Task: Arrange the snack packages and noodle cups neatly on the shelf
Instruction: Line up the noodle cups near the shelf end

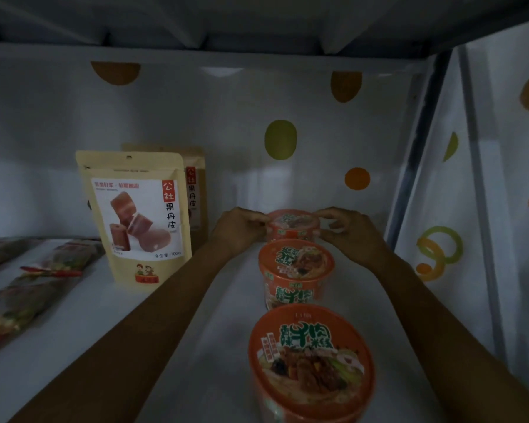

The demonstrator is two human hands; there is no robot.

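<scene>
Arms extended deep into shelf (196, 315). Left hand (239, 228) and right hand (347, 232) grip rearmost noodle cup (293, 225) from either side, fingers curled on its rim; cup stands behind two others.

At middle left, the front pouch (135, 215) covers all but a strip of the rear pouch (196, 184). The bottom edge cuts off the nearest noodle cup (310, 355). Blurred flat snack packets (28, 297) run off the left edge. The left hand (239, 228) and right hand (348, 233) hide the sides of the far cup (293, 222).
</scene>
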